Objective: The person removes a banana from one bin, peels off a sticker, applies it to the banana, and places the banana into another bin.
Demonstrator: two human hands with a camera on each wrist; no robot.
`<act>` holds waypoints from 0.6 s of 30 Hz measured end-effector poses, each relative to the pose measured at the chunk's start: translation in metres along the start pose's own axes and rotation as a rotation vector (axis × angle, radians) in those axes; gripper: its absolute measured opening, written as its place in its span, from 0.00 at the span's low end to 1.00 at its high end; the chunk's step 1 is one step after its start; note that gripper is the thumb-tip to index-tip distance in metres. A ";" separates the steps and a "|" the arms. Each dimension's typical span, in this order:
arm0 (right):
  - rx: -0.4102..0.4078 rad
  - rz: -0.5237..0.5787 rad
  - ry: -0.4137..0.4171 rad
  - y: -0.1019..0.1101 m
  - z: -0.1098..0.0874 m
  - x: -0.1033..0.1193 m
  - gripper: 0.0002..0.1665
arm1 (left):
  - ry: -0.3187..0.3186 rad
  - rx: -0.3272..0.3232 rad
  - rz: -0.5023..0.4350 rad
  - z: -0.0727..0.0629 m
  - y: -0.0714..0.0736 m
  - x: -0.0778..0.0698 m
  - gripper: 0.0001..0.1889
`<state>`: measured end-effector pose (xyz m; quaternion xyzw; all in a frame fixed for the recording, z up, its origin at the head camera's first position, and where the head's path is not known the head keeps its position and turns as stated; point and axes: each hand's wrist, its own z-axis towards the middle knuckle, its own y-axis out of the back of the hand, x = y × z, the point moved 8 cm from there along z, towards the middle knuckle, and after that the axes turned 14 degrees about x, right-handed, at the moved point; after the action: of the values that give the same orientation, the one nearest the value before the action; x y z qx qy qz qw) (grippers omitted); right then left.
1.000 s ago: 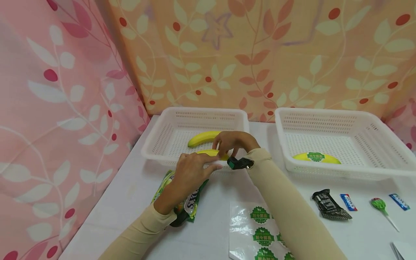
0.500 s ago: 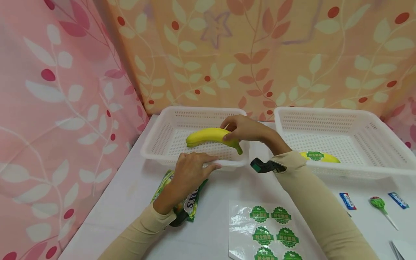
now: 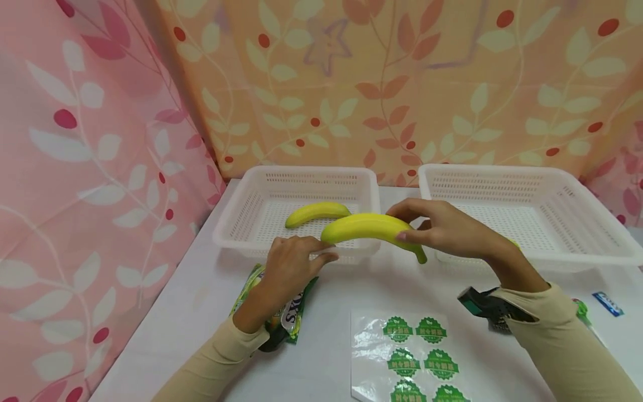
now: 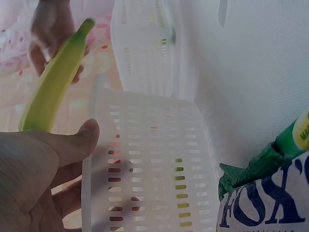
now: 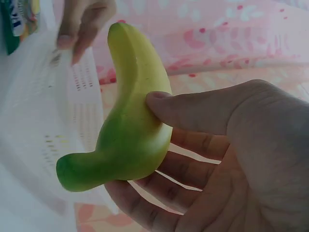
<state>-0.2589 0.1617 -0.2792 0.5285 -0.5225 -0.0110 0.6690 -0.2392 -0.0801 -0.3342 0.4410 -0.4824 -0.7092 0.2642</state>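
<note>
Banana (image 3: pixel 365 225) is gripped by the right hand (image 3: pixel 449 228), between thumb and fingers.

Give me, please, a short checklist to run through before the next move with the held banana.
Held banana gripped by the right hand: ok.
Left hand on the rim of the left basket: ok.
Held banana apart from the left hand: cannot tell, the two overlap in the left wrist view.
Second banana lying in the left basket: ok.
Right basket fully in view: not ok, the right hand hides part of it.
Sticker sheet uncovered by either hand: ok, where it is in view.
</note>
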 end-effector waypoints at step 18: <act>0.158 0.063 -0.181 -0.074 -0.041 -0.078 0.23 | 0.020 0.051 0.025 0.000 -0.003 -0.005 0.18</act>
<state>-0.2256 0.2014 -0.3819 0.5595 -0.5965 0.0036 0.5754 -0.2364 -0.0751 -0.3352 0.4485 -0.5033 -0.6888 0.2666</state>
